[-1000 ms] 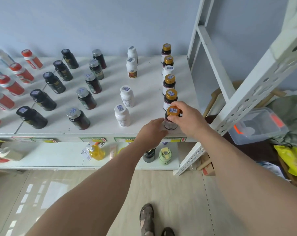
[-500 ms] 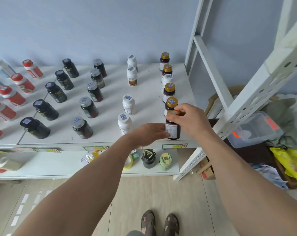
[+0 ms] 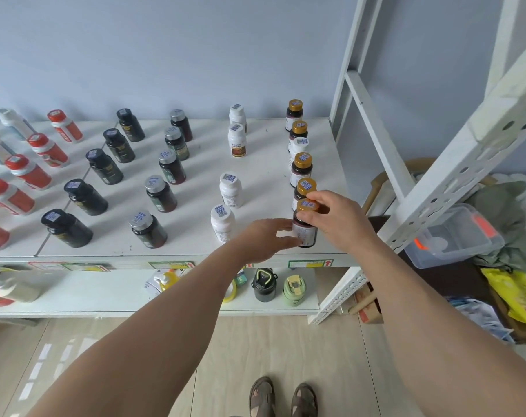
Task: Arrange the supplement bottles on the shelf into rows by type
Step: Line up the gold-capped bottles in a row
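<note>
A dark gold-capped bottle (image 3: 307, 236) stands at the front of the right-hand row on the white shelf (image 3: 264, 176). My right hand (image 3: 337, 218) pinches its cap from the right. My left hand (image 3: 264, 239) cups its lower body from the left, thumb and fingers against the label. Behind it runs a row of gold-capped bottles (image 3: 302, 168), with one white bottle (image 3: 299, 144) standing among them. To the left stand rows of white bottles (image 3: 230, 191), silver-capped dark bottles (image 3: 160, 194), black bottles (image 3: 85, 197) and red-capped bottles (image 3: 17, 197).
A white slotted rack post (image 3: 454, 176) slants just right of the shelf. A lower shelf holds a black flask (image 3: 264, 285), a green flask (image 3: 294, 290) and a yellow bottle (image 3: 168, 279). A clear plastic box (image 3: 454, 236) sits on the right.
The gold-capped bottle stays at the front edge of its row between both hands. My left hand has closed in on its lower body. The view has tipped down a little.
</note>
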The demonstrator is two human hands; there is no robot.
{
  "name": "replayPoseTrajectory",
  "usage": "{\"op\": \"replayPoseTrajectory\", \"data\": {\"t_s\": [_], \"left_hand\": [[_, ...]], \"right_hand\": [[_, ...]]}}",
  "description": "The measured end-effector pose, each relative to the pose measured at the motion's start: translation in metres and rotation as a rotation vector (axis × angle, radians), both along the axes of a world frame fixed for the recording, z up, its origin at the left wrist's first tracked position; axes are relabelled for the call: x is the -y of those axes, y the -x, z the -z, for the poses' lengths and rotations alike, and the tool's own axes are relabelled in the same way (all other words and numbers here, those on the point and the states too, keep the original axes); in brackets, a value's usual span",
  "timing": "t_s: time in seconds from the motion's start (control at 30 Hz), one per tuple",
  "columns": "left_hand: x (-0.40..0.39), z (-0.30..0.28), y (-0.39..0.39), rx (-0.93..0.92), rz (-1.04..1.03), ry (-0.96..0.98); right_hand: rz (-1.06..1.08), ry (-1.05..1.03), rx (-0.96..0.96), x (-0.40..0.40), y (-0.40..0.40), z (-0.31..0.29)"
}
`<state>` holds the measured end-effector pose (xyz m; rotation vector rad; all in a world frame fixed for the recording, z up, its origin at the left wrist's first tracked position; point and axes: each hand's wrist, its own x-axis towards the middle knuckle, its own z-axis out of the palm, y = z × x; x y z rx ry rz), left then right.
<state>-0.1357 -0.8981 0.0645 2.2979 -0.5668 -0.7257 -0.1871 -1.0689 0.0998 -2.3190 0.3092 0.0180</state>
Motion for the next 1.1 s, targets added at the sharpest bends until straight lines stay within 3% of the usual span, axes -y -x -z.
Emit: {"op": "replayPoseTrajectory", "data": {"t_s": [0.27, 0.53, 0.7, 0.83, 1.1], "left_hand": [[0.002, 0.004, 0.0, 0.207, 0.108, -0.198], [0.003, 0.004, -0.007, 0.21, 0.035, -0.138], [0.007, 0.0, -0.021, 0.188, -0.045, -0.092], [0.017, -0.002, -0.031, 0.158, -0.117, -0.06], [0.034, 0.001, -0.059, 0.107, -0.158, -0.087]], "right_hand": [[-0.021, -0.024, -0.02, 0.004, 0.013, 0.023], [-0.014, -0.14, -0.001, 0.008, 0.013, 0.026], [0.07, -0.059, 0.086, 0.018, -0.012, 0.009], [0.011, 0.041, -0.004, 0.025, -0.04, 0.006], [-0.116, 0.047, -0.072, 0.027, -0.071, 0.023]]}}
